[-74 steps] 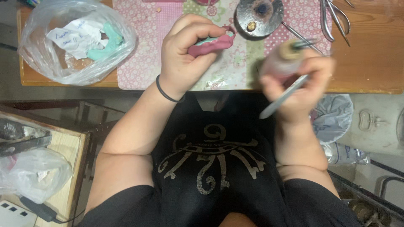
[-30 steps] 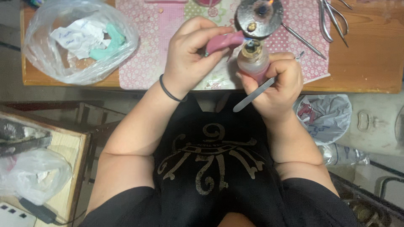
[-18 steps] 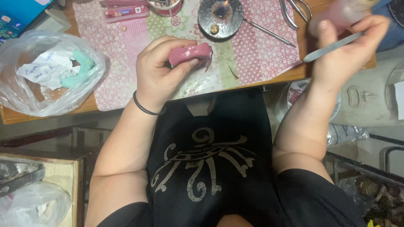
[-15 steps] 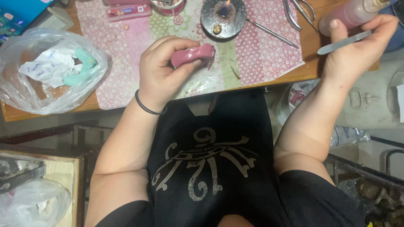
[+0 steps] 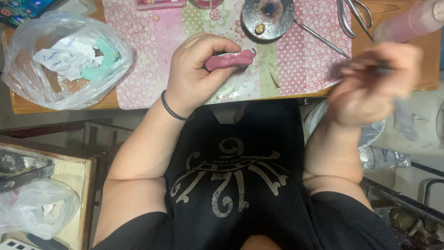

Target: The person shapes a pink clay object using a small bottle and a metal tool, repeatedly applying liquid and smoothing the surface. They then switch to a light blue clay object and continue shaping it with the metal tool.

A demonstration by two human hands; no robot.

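Pink wax-like material, a curved strip shaped like a dental base (image 5: 230,59), is sitting pinched in the left hand (image 5: 194,69), whose fingers are curling closed around its left end while the thumb is pressing from below. That hand is resting over the patterned pink cloth (image 5: 152,46) covering the wooden table (image 5: 402,28), wrist bent inward, a black band (image 5: 172,109) circling the wrist. The right hand (image 5: 370,83) is hanging off the table's near edge, well apart from the pink piece and to its right; it is blurred, its fingers are bunching together around something thin and dark, though I cannot tell what it is gripping. A pale pink bottle (image 5: 411,21) is showing just above that hand, blurred too. A round metal dish (image 5: 268,16) is lying beyond the pink piece, and a clear plastic bag (image 5: 64,60) holding paper and a teal piece is lying far left.
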